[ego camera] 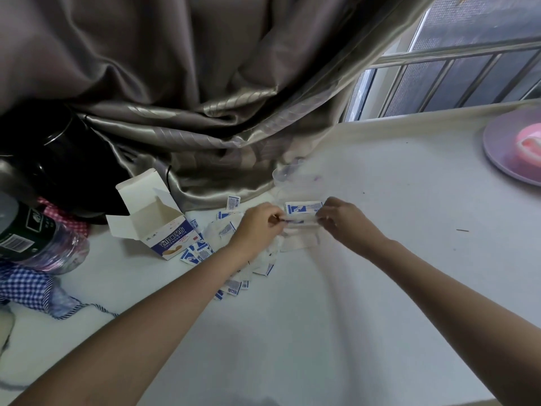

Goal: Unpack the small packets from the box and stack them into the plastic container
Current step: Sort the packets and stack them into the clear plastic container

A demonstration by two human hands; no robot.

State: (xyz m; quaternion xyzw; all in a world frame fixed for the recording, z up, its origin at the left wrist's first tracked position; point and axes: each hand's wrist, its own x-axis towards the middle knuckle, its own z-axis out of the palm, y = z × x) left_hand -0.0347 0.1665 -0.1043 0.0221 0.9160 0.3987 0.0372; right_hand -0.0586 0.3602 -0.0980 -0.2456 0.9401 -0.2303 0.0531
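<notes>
An open white and blue box [155, 222] lies on its side on the white table, left of centre. Several small white and blue packets [228, 259] are scattered between the box and my hands. My left hand [260, 222] and my right hand [341, 218] pinch the two ends of a thin stack of packets [301, 219] between them. Just behind it stands a clear plastic container [292, 177], with a blue and white packet [303, 207] showing at its near side. How that packet rests against the container is unclear.
A grey curtain [219, 112] drapes onto the table behind the box and container. A plastic bottle [35, 241] and checked cloth [26, 285] lie at the left. A purple plate [503, 148] with something pink sits at the far right. A window rail [456, 54] is behind.
</notes>
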